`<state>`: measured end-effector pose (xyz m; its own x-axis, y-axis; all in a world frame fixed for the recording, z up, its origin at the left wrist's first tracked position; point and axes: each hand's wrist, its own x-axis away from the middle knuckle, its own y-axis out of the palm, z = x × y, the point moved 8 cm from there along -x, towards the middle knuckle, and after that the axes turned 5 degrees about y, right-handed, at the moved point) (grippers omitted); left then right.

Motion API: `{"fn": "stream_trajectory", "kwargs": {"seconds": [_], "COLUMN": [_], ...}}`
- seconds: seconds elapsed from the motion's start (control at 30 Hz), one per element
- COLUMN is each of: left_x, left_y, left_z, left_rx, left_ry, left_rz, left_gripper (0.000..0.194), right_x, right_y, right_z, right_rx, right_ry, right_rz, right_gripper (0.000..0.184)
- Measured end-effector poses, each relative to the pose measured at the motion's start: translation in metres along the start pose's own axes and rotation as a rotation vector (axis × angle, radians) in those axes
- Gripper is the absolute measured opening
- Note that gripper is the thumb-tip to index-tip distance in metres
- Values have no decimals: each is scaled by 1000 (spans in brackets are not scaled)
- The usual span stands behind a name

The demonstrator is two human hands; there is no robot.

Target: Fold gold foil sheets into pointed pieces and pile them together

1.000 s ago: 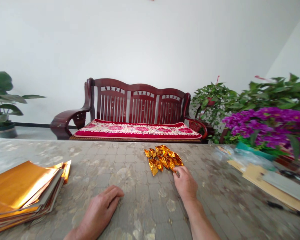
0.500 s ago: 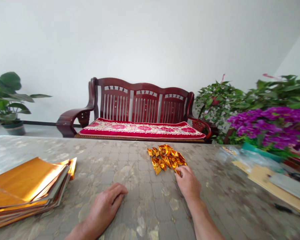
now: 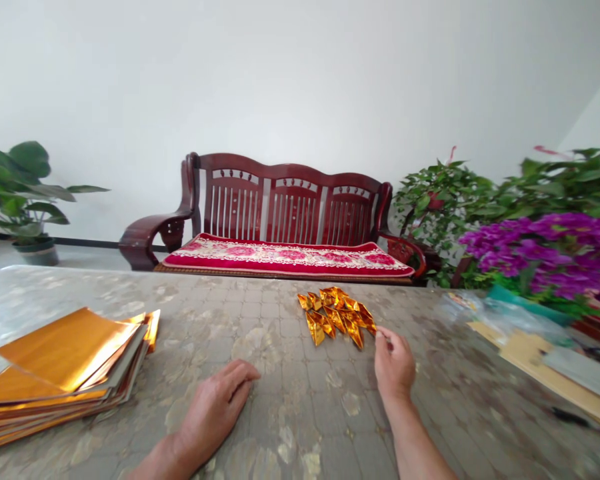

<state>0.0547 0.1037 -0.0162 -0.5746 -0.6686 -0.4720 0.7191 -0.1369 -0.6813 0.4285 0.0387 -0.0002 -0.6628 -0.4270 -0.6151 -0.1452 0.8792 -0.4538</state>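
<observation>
Left hand (image 3: 214,405) is resting half-curled, seemingly empty; right hand (image 3: 396,367), nearly closed, hold unclear, is bordering pointed gold-foil pieces (image 3: 336,316), likely clustered for compactness.

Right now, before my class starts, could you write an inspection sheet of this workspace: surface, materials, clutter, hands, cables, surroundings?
Surface: table with a tile-and-flower pattern.
Materials: stack of gold paper at left, edges uneven; folded gold pieces grouped toward the far edge.
Clutter: clear plastic, flat boards and a dark blurred object at right.
Hands: left hand loosely curled, nothing seen in it; right hand has fingertips beside the folded gold pieces, contact unclear.
Cables: nothing seen for certain.
Surroundings: wooden bench with red floral cloth beyond the table; leafy plants on both sides; purple flowers at right.
</observation>
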Motion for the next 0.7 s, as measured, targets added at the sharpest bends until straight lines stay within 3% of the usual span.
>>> {"fn": "stream_trajectory", "kwargs": {"seconds": [0.17, 0.37, 0.5, 0.7], "left_x": [3, 7, 8, 2], "left_y": [-9, -27, -51, -104], "left_z": [9, 23, 35, 49], "left_rx": [-11, -85, -119, -131], "left_ry": [39, 179, 256, 237], "left_rz": [75, 169, 307, 527], "left_gripper": [20, 14, 15, 10], "right_x": [14, 53, 73, 79], "right_y": [5, 21, 24, 26], "right_z": [-31, -88, -109, -114], "right_rx": [-107, -181, -210, -212], "right_ry": [-182, -485, -603, -643], "right_rz": [-47, -287, -388, -430], "right_gripper": [37, 24, 23, 22]}}
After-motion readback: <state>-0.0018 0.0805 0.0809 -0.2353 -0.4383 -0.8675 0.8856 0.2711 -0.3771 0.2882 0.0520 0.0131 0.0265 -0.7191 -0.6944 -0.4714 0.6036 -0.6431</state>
